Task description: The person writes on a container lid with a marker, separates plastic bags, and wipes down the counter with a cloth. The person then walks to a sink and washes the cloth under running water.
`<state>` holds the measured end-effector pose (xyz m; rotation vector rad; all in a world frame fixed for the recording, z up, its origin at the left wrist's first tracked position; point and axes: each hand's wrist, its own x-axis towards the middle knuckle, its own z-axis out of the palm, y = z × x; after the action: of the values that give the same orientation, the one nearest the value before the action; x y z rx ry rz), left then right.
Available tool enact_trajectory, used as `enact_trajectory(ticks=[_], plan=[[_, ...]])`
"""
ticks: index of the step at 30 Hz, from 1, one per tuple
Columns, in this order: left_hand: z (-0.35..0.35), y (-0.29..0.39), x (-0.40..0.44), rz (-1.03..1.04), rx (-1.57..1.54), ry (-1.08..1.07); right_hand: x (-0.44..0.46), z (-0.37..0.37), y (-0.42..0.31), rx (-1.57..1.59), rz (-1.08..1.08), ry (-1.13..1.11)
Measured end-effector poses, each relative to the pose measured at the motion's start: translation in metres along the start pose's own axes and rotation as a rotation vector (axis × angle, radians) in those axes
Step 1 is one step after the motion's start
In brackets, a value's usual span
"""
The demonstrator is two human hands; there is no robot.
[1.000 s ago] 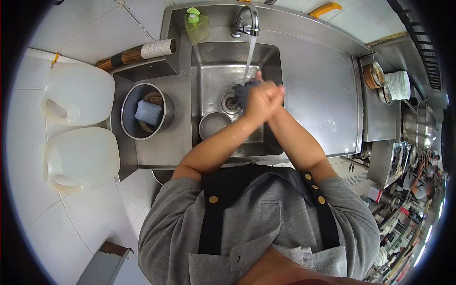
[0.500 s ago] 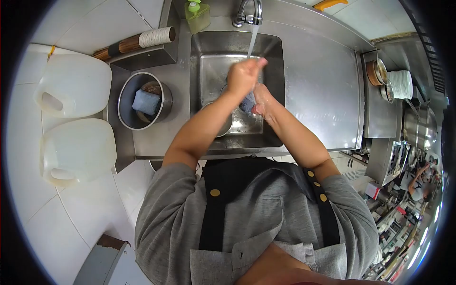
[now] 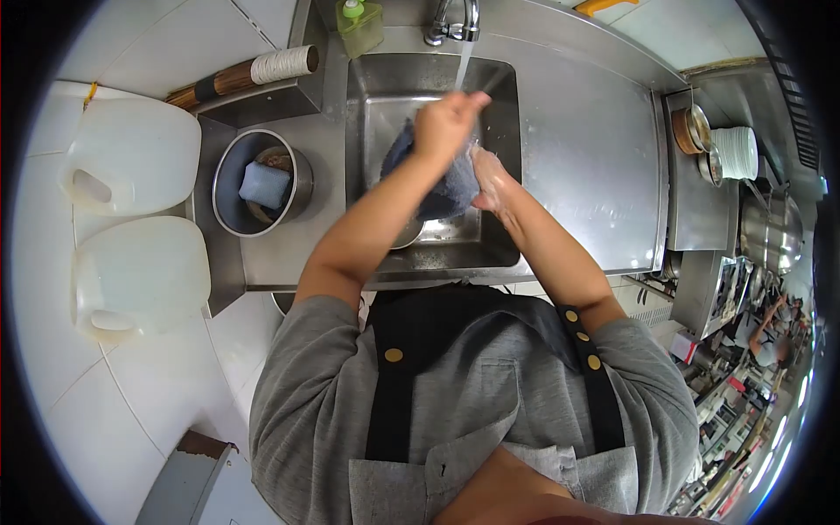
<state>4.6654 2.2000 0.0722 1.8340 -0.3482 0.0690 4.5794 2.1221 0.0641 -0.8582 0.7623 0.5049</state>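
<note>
Over the steel sink (image 3: 363, 105), a dark grey-blue cloth (image 3: 451, 188) hangs spread between my two hands. My left hand (image 3: 444, 127) is closed on the cloth's upper part, just below the running tap (image 3: 455, 31). Lower and to the right, my right hand (image 3: 492, 179) has its fingers closed on the cloth's right edge; its skin looks wet. Water falls from the tap close to the upper hand. A round metal bowl (image 3: 409, 234) in the sink is mostly hidden behind the cloth and forearm.
Left of the sink stands a metal pot (image 3: 302, 184) holding a blue sponge (image 3: 264, 185). Two plastic jugs (image 3: 140, 271) are farther left. A green soap bottle (image 3: 360, 31) stands behind the sink. White plates (image 3: 735, 153) and pans are at the right; a person (image 3: 770, 350) is in the distance.
The cloth was bunched between my joined hands; now my hands are apart and it hangs spread open. The view has shifted slightly.
</note>
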Motion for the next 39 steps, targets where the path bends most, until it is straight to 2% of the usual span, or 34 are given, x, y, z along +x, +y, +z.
enact_trajectory(ticks=[1, 2, 3, 4, 5, 6, 7, 8, 9, 10, 12, 13, 15, 16, 18, 20, 21, 23, 24, 25, 26, 28, 29, 30, 32, 35, 36, 38, 39], plan=[[-0.011, -0.010, 0.018, -0.119, -0.042, -0.041, -0.022, 0.016, -0.010, 0.041, -0.054, -0.124], [-0.024, -0.014, 0.030, -0.239, -0.084, -0.088, -0.032, 0.017, -0.020, 0.040, -0.059, -0.122], [-0.034, -0.006, 0.031, -0.238, -0.086, -0.094, -0.043, 0.013, -0.027, 0.154, -0.023, -0.237], [-0.046, 0.010, 0.027, -0.234, -0.412, -0.244, -0.048, 0.009, -0.031, 0.267, 0.014, -0.352], [-0.055, 0.019, 0.024, -0.223, -0.740, -0.390, -0.047, 0.006, -0.030, 0.321, -0.085, -0.452], [-0.055, 0.011, 0.016, -0.221, -0.744, -0.390, -0.048, 0.005, -0.032, 0.319, -0.086, -0.449], [-0.050, -0.005, 0.004, -0.127, -0.732, -0.459, -0.050, 0.002, -0.035, 0.179, -0.178, -0.397], [-0.055, -0.017, -0.007, -0.101, -0.593, -0.545, -0.050, -0.001, -0.039, 0.040, -0.273, -0.345], [-0.059, -0.028, -0.018, -0.064, -0.452, -0.628, -0.051, -0.010, -0.045, 0.131, -0.236, -0.297], [-0.065, -0.046, -0.017, -0.059, -0.455, -0.630, -0.063, -0.011, -0.051, 0.129, -0.241, -0.295], [-0.075, -0.080, -0.013, -0.262, -0.090, -0.992, -0.094, -0.010, -0.064, 0.159, -0.349, -0.179], [-0.079, -0.085, -0.013, -0.261, -0.093, -0.992, -0.092, -0.024, -0.065, 0.152, -0.387, -0.278], [-0.085, -0.094, -0.017, -0.448, -0.910, -0.561, -0.084, -0.033, -0.052, 0.246, -0.344, -0.253], [-0.082, -0.075, -0.016, -0.450, -0.911, -0.556, -0.081, -0.035, -0.047, 0.337, -0.304, -0.234], [-0.058, -0.008, -0.014, -0.681, -1.601, -0.289, -0.054, -0.019, -0.031, 0.450, -0.269, -0.297], [-0.020, 0.002, -0.034, -0.541, -1.423, -0.287, -0.013, -0.018, -0.012, 0.546, -0.107, -0.184], [-0.005, 0.016, -0.049, -0.469, -1.084, -0.308, 0.005, -0.019, -0.003, 0.555, -0.102, -0.142], [0.021, 0.035, -0.079, -0.060, -0.535, -0.202, 0.046, -0.042, 0.016, 0.511, -0.278, -0.189], [0.029, 0.035, -0.089, 0.266, -0.312, -0.080, 0.065, -0.058, 0.025, 0.478, -0.393, -0.251], [0.029, 0.034, -0.085, 0.306, -0.348, 0.028, 0.072, -0.061, 0.028, 0.465, -0.445, -0.286], [0.026, 0.031, -0.077, 0.304, -0.348, 0.026, 0.078, -0.066, 0.029, 0.467, -0.311, -0.336], [0.014, 0.014, -0.051, -0.129, -0.283, 0.057, 0.078, -0.063, 0.022, 0.458, -0.039, -0.436], [0.010, -0.012, -0.036, -0.235, -0.330, 0.044, 0.034, -0.008, 0.011, -0.094, -0.184, 0.232], [0.002, -0.019, -0.025, -0.339, -0.377, 0.030, 0.026, -0.002, 0.009, -0.094, -0.181, 0.230], [0.009, -0.014, -0.039, -0.267, -0.278, 0.036, 0.018, 0.001, 0.005, -0.026, -0.150, 0.204], [0.009, 0.006, -0.072, 0.445, -0.054, -0.163, 0.015, -0.001, -0.001, 0.073, -0.110, 0.115], [0.008, 0.007, -0.065, 0.440, -0.057, -0.163, 0.015, -0.002, -0.001, 0.110, -0.089, 0.075], [0.001, -0.005, -0.025, -0.057, 0.207, -0.178, 0.001, 0.000, -0.006, 0.156, -0.008, -0.027], [0.002, -0.031, -0.002, 0.185, 0.284, -0.122, -0.010, 0.003, -0.009, 0.165, 0.034, -0.092]])
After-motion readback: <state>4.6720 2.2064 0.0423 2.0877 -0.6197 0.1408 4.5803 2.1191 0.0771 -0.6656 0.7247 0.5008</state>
